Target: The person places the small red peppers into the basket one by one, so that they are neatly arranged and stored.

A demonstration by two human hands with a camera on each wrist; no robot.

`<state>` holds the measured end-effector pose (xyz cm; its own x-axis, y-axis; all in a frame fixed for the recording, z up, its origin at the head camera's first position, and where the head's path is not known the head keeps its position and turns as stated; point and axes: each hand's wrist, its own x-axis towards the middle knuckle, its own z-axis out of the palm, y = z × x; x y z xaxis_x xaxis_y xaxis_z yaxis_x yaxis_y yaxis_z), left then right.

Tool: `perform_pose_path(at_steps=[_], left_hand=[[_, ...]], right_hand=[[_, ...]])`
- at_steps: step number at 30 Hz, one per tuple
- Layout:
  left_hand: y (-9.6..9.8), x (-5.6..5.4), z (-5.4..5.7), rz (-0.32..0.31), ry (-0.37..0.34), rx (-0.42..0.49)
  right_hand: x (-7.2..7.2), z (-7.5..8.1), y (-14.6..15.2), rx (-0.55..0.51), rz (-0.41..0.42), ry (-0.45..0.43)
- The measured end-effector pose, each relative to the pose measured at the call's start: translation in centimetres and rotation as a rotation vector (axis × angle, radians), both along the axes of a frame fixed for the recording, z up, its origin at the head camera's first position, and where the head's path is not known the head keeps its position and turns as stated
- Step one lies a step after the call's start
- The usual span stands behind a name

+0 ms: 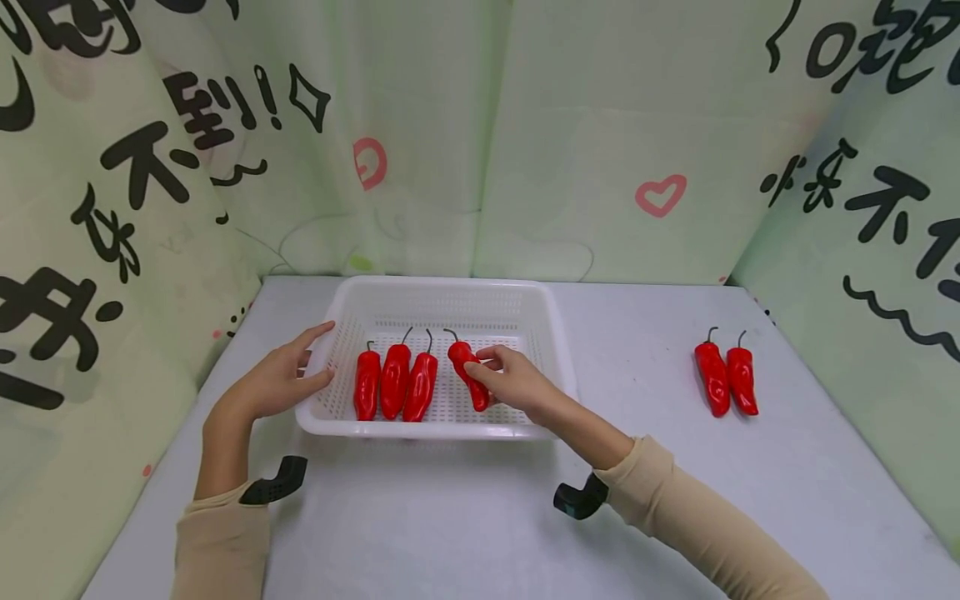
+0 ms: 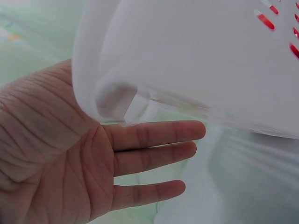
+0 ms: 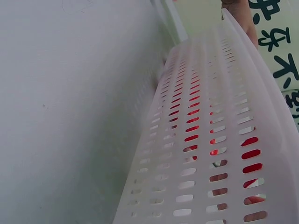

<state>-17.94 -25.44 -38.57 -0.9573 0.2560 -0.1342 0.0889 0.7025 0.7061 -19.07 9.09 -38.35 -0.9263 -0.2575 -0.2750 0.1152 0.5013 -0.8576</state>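
Observation:
My right hand (image 1: pixel 513 385) pinches a red chili pepper (image 1: pixel 461 360) between thumb and fingers, over the right half of a white perforated plastic basket (image 1: pixel 442 430). Three more red chili peppers (image 1: pixel 395 382) lie side by side inside it, left of the held one, stems pointing away. At the basket's left rim is my left hand (image 1: pixel 281 375), its thumb and a finger reaching onto the edge. The left wrist view shows straight fingers (image 2: pixel 154 134) outside and below the rim. In the right wrist view the basket wall (image 3: pixel 201 140) hides most of the right hand; red shows through its slots.
Two red chili peppers (image 1: pixel 726 379) lie together on the white table (image 1: pixel 637 333), right of the basket. A pale green curtain (image 1: pixel 570 150) with black characters and pink hearts encloses the back and both sides. Dark wrist devices (image 1: pixel 581 500) sit at both sleeves.

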Motion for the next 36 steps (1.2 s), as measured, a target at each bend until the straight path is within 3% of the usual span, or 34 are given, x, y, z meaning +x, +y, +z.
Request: perform_pose_path(at_steps=[8, 17, 36], left_hand=[[0.0, 0.1, -0.1, -0.002, -0.003, -0.007], [0.0, 0.1, -0.1, -0.012, 0.0, -0.009], [-0.1, -0.2, -0.1, -0.026, 0.02, 0.007]], right_hand=[[0.4, -0.1, -0.3, -0.083, 0.05, -0.027], [0.7, 0.1, -0.4, -0.064, 0.07, -0.019], [1.3, 2.7, 1.1, -0.027, 0.107, 0.118]])
